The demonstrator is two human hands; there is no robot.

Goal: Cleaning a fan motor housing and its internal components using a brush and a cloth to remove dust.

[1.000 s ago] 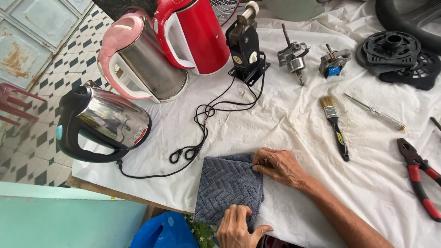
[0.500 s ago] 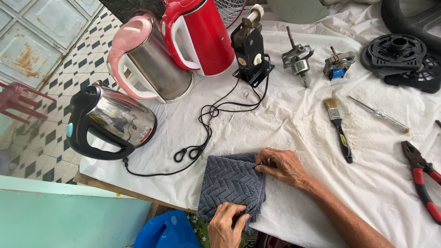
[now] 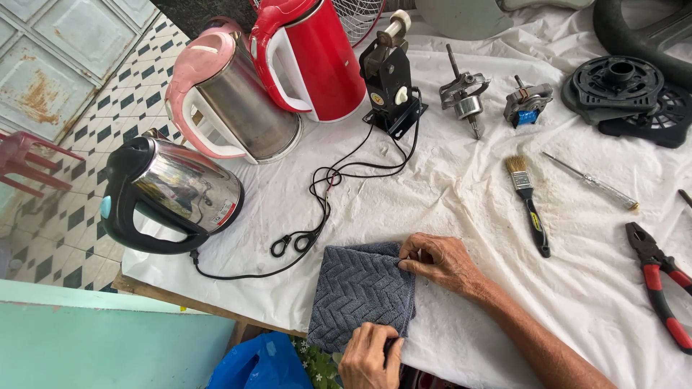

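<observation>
A folded grey-blue towel (image 3: 359, 294) with a zigzag weave lies at the near edge of the white cloth (image 3: 461, 202) that covers the table. My right hand (image 3: 440, 264) pinches the towel's far right corner between thumb and fingers. My left hand (image 3: 369, 356) grips the towel's near edge, where it hangs over the table's front. Both hands are closed on the fabric.
Three kettles stand at the left: black and steel (image 3: 173, 193), pink (image 3: 229, 95), red (image 3: 311, 56). A black cable (image 3: 317, 216) runs from a black switch unit (image 3: 391, 85). Paintbrush (image 3: 528, 203), screwdriver (image 3: 591, 181), red pliers (image 3: 660, 282), motor parts (image 3: 464, 96) and black fan parts (image 3: 626, 94) lie to the right.
The view has shifted slightly. My left hand has slid a little right along the towel's near edge. My right hand stays on the corner.
</observation>
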